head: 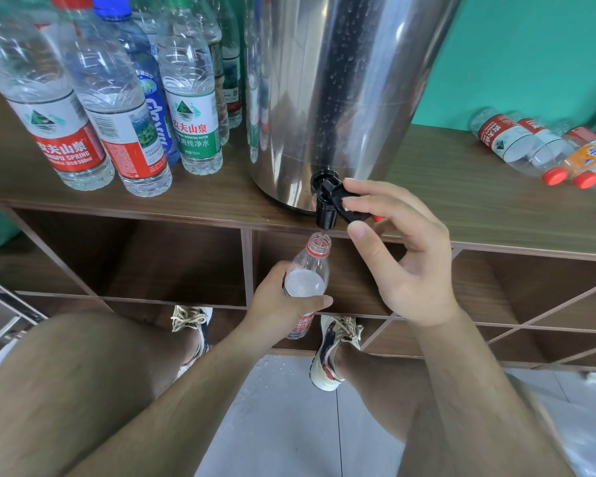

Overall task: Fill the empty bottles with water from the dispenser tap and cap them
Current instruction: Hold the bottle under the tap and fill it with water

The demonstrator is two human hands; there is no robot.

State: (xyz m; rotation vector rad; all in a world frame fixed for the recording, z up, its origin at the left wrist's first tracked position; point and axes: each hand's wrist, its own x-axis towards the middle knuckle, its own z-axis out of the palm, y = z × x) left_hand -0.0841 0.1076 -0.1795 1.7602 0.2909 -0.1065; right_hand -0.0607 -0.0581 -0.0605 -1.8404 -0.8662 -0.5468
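- The left hand (283, 297) wraps the bottle (308, 270) at mid-body, thumb across the front. It holds the bottle upright, the open neck just under the spout (325, 215).
- A thin stream runs from the spout into the neck, and the bottle is full nearly to its shoulder.
- The right hand (403, 256) pinches the black tap lever (344, 201), two fingertips on top and the thumb below. A small red thing behind its fingers may be the cap; I cannot tell.
- The tap juts over the front edge of the shelf top (479, 201), so the bottle hangs in open air in front of the cubbyholes (172, 263).
- The steel dispenser (341, 80) stands at that edge.
- The standing bottles (124, 98) crowd its left side, near the edge.
- The lying bottles (530, 146), red-capped, rest well apart at the right, with bare shelf top between.
- Below, the wet tiled floor (289, 407) lies open between the person's knees.
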